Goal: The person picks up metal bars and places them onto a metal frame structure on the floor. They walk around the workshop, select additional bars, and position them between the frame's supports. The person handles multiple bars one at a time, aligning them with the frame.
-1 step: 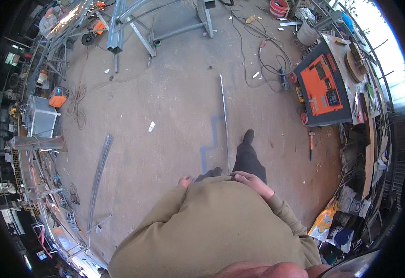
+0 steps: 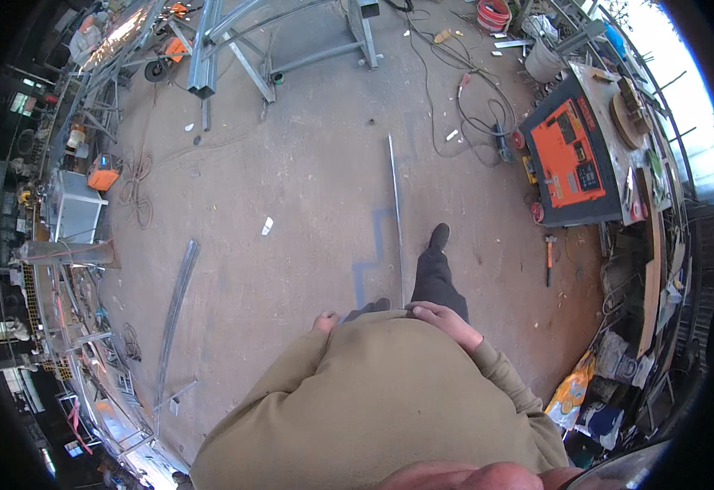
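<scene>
My left hand (image 2: 325, 322) hangs low at the left of my waist, its fingers mostly hidden by my olive sweatshirt (image 2: 390, 384). At the front of my waist is my right hand (image 2: 445, 320), fingers drawn together and curled. Something dark shows at its fingertips, too small to name. A long thin metal bar (image 2: 396, 212) runs away from just beside those fingertips, between my feet; whether the hand touches it I cannot tell. My right shoe (image 2: 439, 237) is forward, while my left shoe (image 2: 382, 304) is near the sweatshirt's hem.
An orange-and-black generator (image 2: 569, 155) stands at right, with a hammer (image 2: 549, 260) on the floor nearby. Steel frames (image 2: 247, 69) occupy the back. Cables (image 2: 488, 98) lie coiled beyond the bar. At left are a metal length (image 2: 176, 306) and an orange machine (image 2: 104, 172). Sparks fly near a distant person (image 2: 85, 39).
</scene>
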{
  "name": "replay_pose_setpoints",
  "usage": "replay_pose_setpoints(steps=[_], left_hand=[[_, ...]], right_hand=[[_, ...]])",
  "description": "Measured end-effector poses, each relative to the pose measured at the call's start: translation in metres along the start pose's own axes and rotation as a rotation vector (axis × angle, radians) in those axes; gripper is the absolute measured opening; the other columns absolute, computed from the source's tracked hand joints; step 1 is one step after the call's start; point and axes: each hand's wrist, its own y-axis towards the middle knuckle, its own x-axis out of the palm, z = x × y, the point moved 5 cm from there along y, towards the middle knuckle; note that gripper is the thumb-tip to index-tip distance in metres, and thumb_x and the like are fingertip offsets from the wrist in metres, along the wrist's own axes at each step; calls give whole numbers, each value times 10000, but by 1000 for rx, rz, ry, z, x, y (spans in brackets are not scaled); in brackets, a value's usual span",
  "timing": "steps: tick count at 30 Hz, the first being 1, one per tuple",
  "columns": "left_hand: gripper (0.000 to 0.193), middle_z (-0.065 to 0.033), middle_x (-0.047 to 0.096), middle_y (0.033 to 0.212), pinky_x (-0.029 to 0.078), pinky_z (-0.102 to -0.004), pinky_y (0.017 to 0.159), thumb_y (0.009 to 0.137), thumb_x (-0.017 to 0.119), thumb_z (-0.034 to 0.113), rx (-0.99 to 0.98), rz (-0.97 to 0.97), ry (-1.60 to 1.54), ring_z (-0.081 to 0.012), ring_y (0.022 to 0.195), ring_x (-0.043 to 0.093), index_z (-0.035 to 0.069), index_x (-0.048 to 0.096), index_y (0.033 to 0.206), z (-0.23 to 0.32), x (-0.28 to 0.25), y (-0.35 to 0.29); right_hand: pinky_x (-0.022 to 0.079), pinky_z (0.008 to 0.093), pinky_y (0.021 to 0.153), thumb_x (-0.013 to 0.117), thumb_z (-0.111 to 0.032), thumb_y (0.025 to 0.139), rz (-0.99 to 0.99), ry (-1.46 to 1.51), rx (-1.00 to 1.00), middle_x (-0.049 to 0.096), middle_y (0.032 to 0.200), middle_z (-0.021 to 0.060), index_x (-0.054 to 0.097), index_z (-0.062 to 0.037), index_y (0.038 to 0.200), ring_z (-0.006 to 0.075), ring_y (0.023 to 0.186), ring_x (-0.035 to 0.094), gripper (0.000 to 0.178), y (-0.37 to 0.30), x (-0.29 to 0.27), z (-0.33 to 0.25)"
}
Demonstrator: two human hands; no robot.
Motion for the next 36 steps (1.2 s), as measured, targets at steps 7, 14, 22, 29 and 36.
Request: replay_pose_setpoints(steps=[7, 14, 22, 29, 36], left_hand=[[498, -182, 663, 1284, 474, -380, 1023, 918, 594, 392, 85, -12, 211, -302, 1206, 620, 51, 657, 1275, 144, 2, 38], [490, -198, 678, 1248, 482, -380, 1014, 930, 613, 362, 25, 127, -20, -297, 1192, 632, 27, 640, 1287, 349, 9, 81], [445, -173, 711, 1175, 515, -368, 947, 932, 645, 344, 11, 160, -3, -264, 1095, 671, 7, 670, 1221, 459, 6, 192], [424, -156, 727, 1112, 533, -343, 895, 937, 651, 325, 20, -54, -40, -226, 1008, 685, -4, 677, 1203, 540, -11, 314], [348, -28, 669, 946, 498, -286, 637, 969, 628, 313, 27, -39, -135, -113, 764, 608, 52, 643, 1200, 681, -48, 386]], right_hand=[[444, 319, 1045, 481, -319, 1072, -121, -13, -77, 641, 1299, 121, 564, 28, 1370, 176, 1196, 583, 464, 59, -123, -105], [434, 325, 1062, 468, -324, 1076, -138, -52, -116, 642, 1294, 128, 569, 28, 1361, 190, 1212, 576, 464, 91, -219, -193], [429, 325, 1056, 457, -383, 1073, -18, 44, -57, 655, 1266, 106, 597, 16, 1326, 192, 1203, 579, 493, 132, -316, -269], [456, 319, 993, 474, -362, 1067, 106, 74, -26, 677, 1191, 92, 630, 20, 1258, 162, 1110, 595, 455, 211, -383, -362], [444, 315, 1017, 463, -333, 1067, 143, 138, -50, 673, 1208, 81, 634, 7, 1267, 172, 1132, 594, 430, 268, -435, -448]])
